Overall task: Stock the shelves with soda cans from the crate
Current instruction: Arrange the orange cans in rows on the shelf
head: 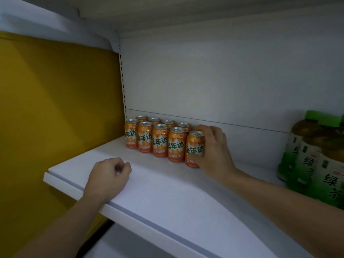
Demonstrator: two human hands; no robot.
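Several orange soda cans (pixel 160 140) stand upright in two rows at the back left of a white shelf (pixel 167 192). My right hand (pixel 214 149) is wrapped around the rightmost front-row can (pixel 194 146), which stands on the shelf beside its neighbour. My left hand (pixel 109 174) rests on the shelf near the front edge, its fingers curled shut with nothing visible in them. The crate is out of sight.
Green tea bottles (pixel 316 161) stand at the right end of the shelf. A yellow panel (pixel 55 108) is at the left, beyond the slotted upright (pixel 122 86). The white back wall and the shelf above enclose the space.
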